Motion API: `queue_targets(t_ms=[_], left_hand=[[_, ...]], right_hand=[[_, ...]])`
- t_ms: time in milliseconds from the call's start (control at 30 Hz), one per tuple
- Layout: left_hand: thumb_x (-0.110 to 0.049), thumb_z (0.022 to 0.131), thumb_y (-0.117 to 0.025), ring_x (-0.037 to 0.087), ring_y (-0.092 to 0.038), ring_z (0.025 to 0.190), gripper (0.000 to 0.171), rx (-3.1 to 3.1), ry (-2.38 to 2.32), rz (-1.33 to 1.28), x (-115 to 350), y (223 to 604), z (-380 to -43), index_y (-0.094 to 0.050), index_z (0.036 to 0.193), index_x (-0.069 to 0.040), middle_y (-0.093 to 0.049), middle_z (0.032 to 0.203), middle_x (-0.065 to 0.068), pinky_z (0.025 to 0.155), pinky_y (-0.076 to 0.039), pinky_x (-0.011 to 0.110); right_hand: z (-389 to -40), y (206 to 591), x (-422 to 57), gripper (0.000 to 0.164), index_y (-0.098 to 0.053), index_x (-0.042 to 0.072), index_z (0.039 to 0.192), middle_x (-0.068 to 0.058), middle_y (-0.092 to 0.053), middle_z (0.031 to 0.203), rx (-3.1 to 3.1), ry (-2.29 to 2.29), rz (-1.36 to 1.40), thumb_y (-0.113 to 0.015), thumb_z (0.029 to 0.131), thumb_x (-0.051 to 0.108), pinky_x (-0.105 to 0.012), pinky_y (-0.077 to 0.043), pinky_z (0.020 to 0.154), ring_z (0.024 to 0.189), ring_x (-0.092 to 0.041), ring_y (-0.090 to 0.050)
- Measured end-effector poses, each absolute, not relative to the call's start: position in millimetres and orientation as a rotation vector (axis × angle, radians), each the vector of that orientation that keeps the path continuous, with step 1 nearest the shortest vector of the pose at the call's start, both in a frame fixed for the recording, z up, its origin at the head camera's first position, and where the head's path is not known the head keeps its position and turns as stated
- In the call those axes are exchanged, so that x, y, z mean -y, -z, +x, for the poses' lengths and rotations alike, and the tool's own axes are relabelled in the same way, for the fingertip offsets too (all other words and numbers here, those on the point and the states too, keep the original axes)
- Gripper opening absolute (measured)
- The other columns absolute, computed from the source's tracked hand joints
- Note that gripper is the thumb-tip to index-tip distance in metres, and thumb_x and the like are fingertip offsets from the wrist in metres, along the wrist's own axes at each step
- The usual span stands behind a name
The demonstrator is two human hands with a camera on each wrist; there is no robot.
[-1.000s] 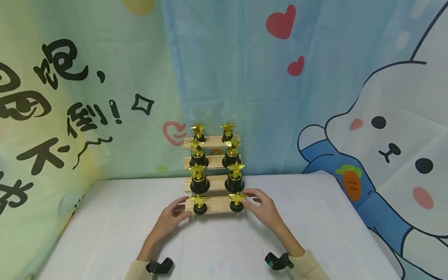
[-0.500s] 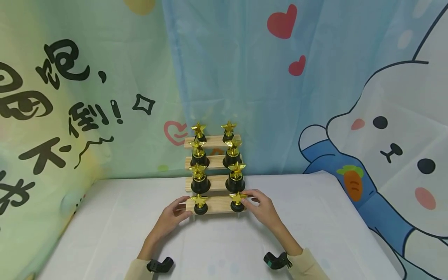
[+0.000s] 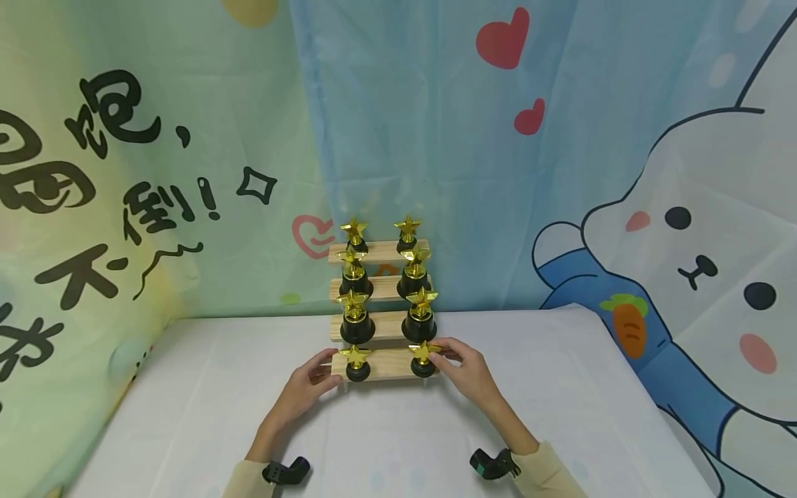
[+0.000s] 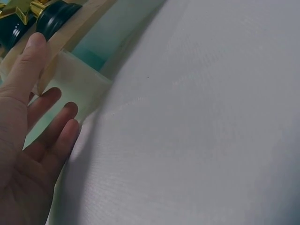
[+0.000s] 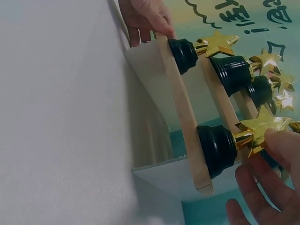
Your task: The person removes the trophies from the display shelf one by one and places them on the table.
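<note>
Wooden rack, tiered, stands on white surface, trophies in pairs on its planks. Both forearms angle inward to the rack's front plank, palms toward its ends. Left hand at the rack's left end: thumb laid over the plank's end, fingers slack and slightly bent below it, beside the side panel; not clenched. Right hand at the rack's right end: thumb and fingers grasping the gold star of the front-right trophy, lower fingers loosely spread. That trophy sits upright on the rack's front plank.
</note>
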State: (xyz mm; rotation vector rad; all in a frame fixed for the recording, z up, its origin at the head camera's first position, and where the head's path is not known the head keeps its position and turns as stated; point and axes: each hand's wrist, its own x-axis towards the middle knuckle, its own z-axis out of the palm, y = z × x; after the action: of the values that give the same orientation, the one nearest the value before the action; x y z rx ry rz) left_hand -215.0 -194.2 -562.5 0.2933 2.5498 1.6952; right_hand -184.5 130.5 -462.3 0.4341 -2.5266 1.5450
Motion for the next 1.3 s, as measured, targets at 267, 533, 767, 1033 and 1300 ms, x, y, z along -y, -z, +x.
queue_targets(t_ms=[267, 533, 767, 1033, 1300], left_hand=[[-0.032, 0.086, -0.073, 0.02, -0.065, 0.111, 0.06, -2.55, -1.685, 0.286, 192, 563, -214, -0.051, 0.14, -0.018, -0.065, 0.127, 0.007, 0.097, -0.051, 0.03], [-0.032, 0.086, -0.073, 0.018, -0.065, 0.111, 0.058, -2.543, -1.679, 0.285, 193, 563, -214, -0.051, 0.138, -0.021, -0.066, 0.125, 0.006, 0.097, -0.05, 0.028], [-0.033, 0.086, -0.073, 0.018, -0.065, 0.11, 0.058, -2.537, -1.675, 0.285, 193, 561, -214, -0.051, 0.139, -0.021, -0.066, 0.126, 0.006, 0.097, -0.05, 0.03], [-0.033, 0.087, -0.072, 0.021, -0.065, 0.111, 0.058, -2.529, -1.674, 0.291, 193, 558, -215, -0.05, 0.139, -0.022, -0.066, 0.127, 0.009, 0.098, -0.051, 0.037], [-0.033, 0.087, -0.072, 0.021, -0.065, 0.111, 0.058, -2.528, -1.665, 0.299, 193, 559, -213, -0.05, 0.139, -0.022, -0.065, 0.127, 0.009, 0.098, -0.051, 0.038]], right_hand=[[-185, 464, -133, 0.022, -0.067, -0.002, 0.112, -0.017, -0.07, 0.11, 2.495, -1.61, 0.394, -0.065, 0.092, 0.007, -0.028, -0.055, 0.087, 0.096, -0.023, -0.067], [-181, 459, -129, 0.02, -0.067, -0.001, 0.11, -0.016, -0.07, 0.107, 2.494, -1.623, 0.399, -0.065, 0.091, 0.006, -0.027, -0.055, 0.086, 0.093, -0.021, -0.067], [-177, 454, -125, 0.019, -0.067, -0.002, 0.109, -0.017, -0.07, 0.107, 2.486, -1.628, 0.428, -0.065, 0.091, 0.004, -0.029, -0.056, 0.086, 0.094, -0.029, -0.067], [-190, 483, -129, 0.021, -0.068, 0.006, 0.111, -0.012, -0.07, 0.11, 2.471, -1.641, 0.428, -0.067, 0.091, 0.013, -0.026, -0.055, 0.086, 0.095, -0.023, -0.067], [-185, 482, -127, 0.02, -0.069, 0.01, 0.11, -0.008, -0.071, 0.109, 2.448, -1.649, 0.487, -0.069, 0.091, 0.017, -0.028, -0.056, 0.086, 0.093, -0.011, -0.067]])
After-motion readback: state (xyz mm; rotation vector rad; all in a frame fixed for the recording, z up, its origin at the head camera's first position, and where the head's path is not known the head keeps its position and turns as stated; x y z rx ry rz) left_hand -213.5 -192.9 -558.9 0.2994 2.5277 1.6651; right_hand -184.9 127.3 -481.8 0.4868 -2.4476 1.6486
